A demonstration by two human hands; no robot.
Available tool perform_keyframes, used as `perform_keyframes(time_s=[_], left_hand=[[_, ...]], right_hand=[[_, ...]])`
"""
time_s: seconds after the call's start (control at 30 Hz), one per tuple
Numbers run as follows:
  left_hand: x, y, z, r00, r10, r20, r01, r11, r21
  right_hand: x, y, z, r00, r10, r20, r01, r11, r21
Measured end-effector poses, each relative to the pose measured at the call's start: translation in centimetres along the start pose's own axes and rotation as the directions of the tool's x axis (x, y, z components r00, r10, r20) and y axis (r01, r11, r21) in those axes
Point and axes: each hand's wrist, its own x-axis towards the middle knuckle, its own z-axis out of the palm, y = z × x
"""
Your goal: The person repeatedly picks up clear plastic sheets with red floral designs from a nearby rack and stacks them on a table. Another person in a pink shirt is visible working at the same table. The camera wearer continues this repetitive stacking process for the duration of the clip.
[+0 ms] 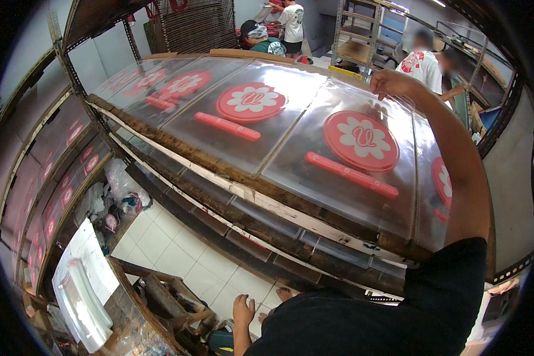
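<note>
My right hand (391, 84) reaches across the rack's top shelf, its fingers pinched together at the far edge of a clear plastic sheet (291, 157). The sheet lies flat and carries a red oval with a white flower shape (362, 141) and a red bar (351, 175) below it. Similar printed sheets (187, 124) lie side by side to the left, and another (426, 196) is partly covered by my right arm. Down by my side hangs my left hand (243, 310), fingers loosely bent and a little apart, holding nothing.
Lower shelves (231, 204) hold more sheets. A left-hand rack (41, 172) bears printed sheets too. Near my left hand stands a worn wooden table (130, 323) with a stack of clear sheets (80, 305). Plastic bags (121, 184) lie on the tiled floor. Several people (293, 24) are beyond the rack.
</note>
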Motion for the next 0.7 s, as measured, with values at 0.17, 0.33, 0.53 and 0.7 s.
perform_keyframes(time_s=[0.17,0.33,0.53,0.7], left_hand=[[-0.1,-0.1,0.0,1.0,0.006,0.004,-0.006,1.0,0.009],[-0.2,-0.3,0.0,1.0,0.008,0.013,-0.009,1.0,0.017],[0.4,-0.1,-0.2,1.0,0.002,0.015,-0.002,1.0,0.001],[1.8,1.0,-1.6,0.999,0.019,-0.027,-0.021,0.998,-0.059]], right_hand=[[0.1,-0.1,0.4,1.0,0.016,-0.014,-0.018,0.992,-0.125],[-0.5,-1.5,1.0,0.992,0.018,-0.121,-0.049,0.963,-0.264],[0.3,-3.1,-0.1,0.973,-0.143,-0.181,0.046,0.89,-0.454],[0.1,-12.5,0.2,0.914,-0.391,-0.106,0.334,0.875,-0.35]])
